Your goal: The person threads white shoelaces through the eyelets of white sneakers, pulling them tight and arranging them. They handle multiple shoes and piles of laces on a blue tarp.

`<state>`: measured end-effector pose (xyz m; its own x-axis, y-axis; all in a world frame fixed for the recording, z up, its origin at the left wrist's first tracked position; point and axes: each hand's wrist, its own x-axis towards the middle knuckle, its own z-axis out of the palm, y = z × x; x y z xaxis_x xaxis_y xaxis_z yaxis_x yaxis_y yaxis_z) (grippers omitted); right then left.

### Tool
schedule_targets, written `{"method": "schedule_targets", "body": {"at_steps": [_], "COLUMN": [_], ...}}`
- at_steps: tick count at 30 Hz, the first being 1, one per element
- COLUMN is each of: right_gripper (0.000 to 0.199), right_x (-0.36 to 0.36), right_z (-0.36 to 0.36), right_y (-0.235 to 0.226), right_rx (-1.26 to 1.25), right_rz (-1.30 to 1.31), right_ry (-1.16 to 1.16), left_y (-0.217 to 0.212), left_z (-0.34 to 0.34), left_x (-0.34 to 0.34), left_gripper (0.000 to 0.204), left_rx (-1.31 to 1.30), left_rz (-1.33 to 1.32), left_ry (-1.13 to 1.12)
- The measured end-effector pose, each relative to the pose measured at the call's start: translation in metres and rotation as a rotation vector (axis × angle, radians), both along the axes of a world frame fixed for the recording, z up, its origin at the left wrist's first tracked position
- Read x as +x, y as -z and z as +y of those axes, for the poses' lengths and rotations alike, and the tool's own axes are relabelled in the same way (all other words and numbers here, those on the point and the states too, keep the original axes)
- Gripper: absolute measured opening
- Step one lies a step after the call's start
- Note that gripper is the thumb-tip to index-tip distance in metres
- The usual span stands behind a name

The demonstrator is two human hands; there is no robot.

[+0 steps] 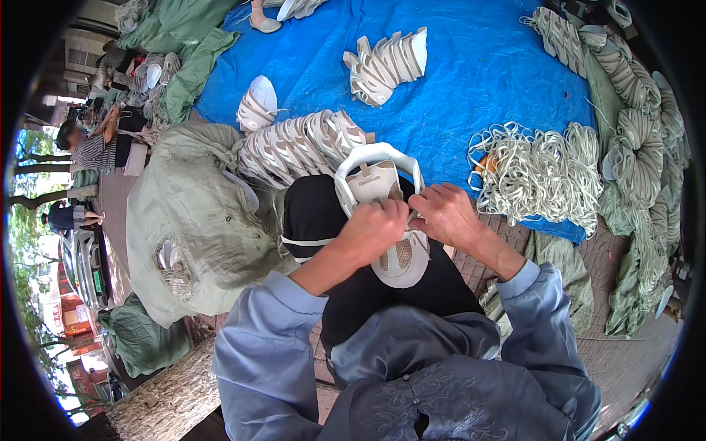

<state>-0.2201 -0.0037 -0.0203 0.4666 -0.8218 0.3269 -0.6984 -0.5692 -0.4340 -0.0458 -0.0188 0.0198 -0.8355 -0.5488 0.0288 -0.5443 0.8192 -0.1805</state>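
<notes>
A white and beige shoe upper (pixel 398 275), without a sole, rests across my black-clad thighs with its toe toward me. My left hand (pixel 373 232) is closed over the upper's left side, its fingers bent at the lace opening. Opposite it, my right hand (pixel 446 214) pinches the upper's right edge with thumb and forefinger. The fingertips of both hands nearly meet, and any lace between them is too small to make out. The tongue (pixel 373 182) and padded collar stand up beyond my hands. Over my left knee runs a thin white cord (pixel 307 242).
A blue tarp (pixel 456 66) covers the ground ahead. On it lie a row of nested shoe uppers (pixel 301 147), a smaller stack (pixel 386 66) and a heap of white laces (pixel 537 173). A bulging pale sack (pixel 191 213) stands left; more bundled uppers (pixel 636 147) line the right.
</notes>
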Motion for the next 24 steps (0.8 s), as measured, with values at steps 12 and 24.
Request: {"method": "schedule_targets", "body": {"at_steps": [12, 24], "right_gripper": [0.021, 0.009], "right_x": [0.05, -0.052], "right_z": [-0.003, -0.129], "right_y": [-0.038, -0.041], "right_rx": [0.433, 0.422], "right_rz": [-0.462, -0.487], "right_ry": [-0.109, 0.377], "left_y": [-0.09, -0.058], "left_z": [-0.018, -0.107], "left_x": [0.026, 0.165], "left_gripper": [0.01, 0.006], "left_rx": [0.259, -0.319], "left_rz": [0.885, 0.279], "left_ry": [-0.387, -0.674]}}
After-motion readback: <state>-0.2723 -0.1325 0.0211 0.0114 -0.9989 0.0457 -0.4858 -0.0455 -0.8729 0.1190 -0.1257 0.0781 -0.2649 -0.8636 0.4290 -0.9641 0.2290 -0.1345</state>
